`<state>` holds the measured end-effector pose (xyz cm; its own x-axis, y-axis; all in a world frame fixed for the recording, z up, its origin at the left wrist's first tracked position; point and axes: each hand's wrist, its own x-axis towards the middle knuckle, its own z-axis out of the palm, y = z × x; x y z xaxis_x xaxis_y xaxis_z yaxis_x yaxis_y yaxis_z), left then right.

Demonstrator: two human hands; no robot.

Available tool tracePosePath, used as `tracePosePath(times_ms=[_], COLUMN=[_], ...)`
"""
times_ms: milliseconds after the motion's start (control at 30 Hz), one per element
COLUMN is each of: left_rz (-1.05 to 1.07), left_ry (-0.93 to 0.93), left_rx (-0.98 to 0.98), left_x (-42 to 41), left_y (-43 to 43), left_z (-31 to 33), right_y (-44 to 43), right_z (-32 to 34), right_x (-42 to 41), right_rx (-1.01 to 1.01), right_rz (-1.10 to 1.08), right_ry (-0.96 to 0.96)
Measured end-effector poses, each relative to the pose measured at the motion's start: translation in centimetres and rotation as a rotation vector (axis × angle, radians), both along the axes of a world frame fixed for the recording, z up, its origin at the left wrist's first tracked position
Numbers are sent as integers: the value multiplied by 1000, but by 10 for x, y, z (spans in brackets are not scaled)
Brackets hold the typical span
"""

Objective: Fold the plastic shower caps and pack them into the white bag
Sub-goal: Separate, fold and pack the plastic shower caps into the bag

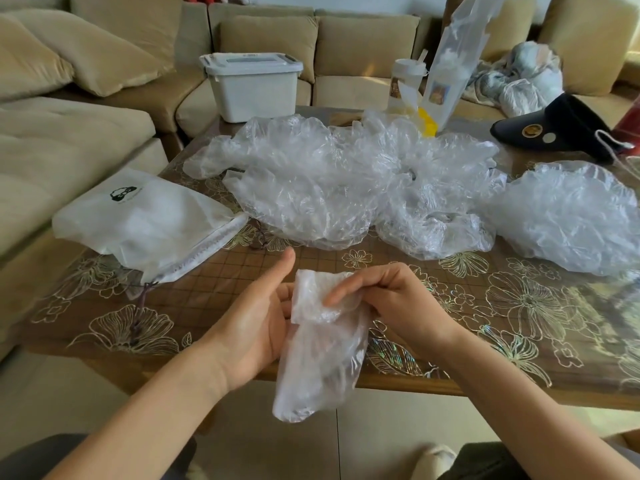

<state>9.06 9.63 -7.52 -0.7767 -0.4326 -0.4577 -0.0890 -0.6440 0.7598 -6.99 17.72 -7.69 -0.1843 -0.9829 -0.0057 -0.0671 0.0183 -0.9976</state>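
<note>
A beige sectional sofa [363, 39] fills the top and the left of the frame. In front of it, a wooden table [485, 306] with a gold floral pattern spans the middle.

A loose heap of clear shower caps [329, 181] lies crumpled across the centre of the table. A single puffed shower cap [575, 216] sits just beside the heap at the right edge.

The white bag [145, 220] has a black logo and lies flat at centre left. Its drawstring mouth faces the lower right.

A white lidded storage box [252, 84] stands at the table's far edge, upper centre. A black visor [561, 129] rests at the upper right.

The folded shower cap [322, 348] is in the lower centre, held in the air over the table's near edge. It is a narrow strip with its long axis running nearly top to bottom. The lower end leans a little to the left, points at the bottom of the frame and hangs past the table edge. The top end is doubled over toward the camera.

The left hand [256, 327] is palm-up beside the strip with its thumb raised clear. Its fingers run behind the plastic, and whether they curl there cannot be told. The right hand [391, 299] pinches the doubled-over top. Its forefinger lies across the flap and its other fingers are curled.
</note>
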Motion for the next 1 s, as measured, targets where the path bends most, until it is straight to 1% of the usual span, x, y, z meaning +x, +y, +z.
tracePosePath(times_ms=[67, 100, 167, 267, 300, 333, 433, 467, 500, 533, 600, 700, 734, 800, 867, 1000], left_rz=[-131, -156, -105, 27, 54, 85, 150, 165, 178, 196, 242, 277, 277, 287, 319, 317], left_ry=[2, -18, -92, -167, -165, -150, -94, -90, -93, -100, -135, -136, -127, -113, -132, -213], left_rx=[-88, -144, -196, -157, -147, -140, -148, -155, -152, -140, -116, -102, -101, -117, -205, -582], left_x=[3, 4, 4, 6, 5, 6, 8, 8, 7, 6, 4, 1, 1, 0, -2, -7], left_y=[0, 0, -2, -3, -3, -4, -5, -5, -5, -4, -4, -1, -1, 0, 1, 8], left_z=[5, 5, 3, -1, -1, -2, -3, -3, -3, -4, -5, -4, -4, -4, -7, -10], right_y=[-1, -1, 0, 6, 11, 16, 29, 30, 30, 29, 27, 25, 26, 27, 29, 29], right_z=[-3, -4, -4, 7, 10, 14, 3, -4, -10, -15, -20, -26, -28, -29, -27, -20], right_x=[0, 0, -1, -3, -4, -2, 17, 24, 28, 29, 27, 28, 29, 31, 32, 36], right_rx=[-23, -27, -14, 0, -42, -110, -350, -412, -464, -513, -579, -597, -602, -601, -525, -241], right_rz=[1, 13, 31, 43, 25, 13, 88, 109, 114, 106, 78, 68, 61, 45, 30, 2], right_ry=[28, 37, 48, 61, 133, 307, 1088, 1253, 1346, 1390, 1412, 1419, 1396, 1273, 1113, 834])
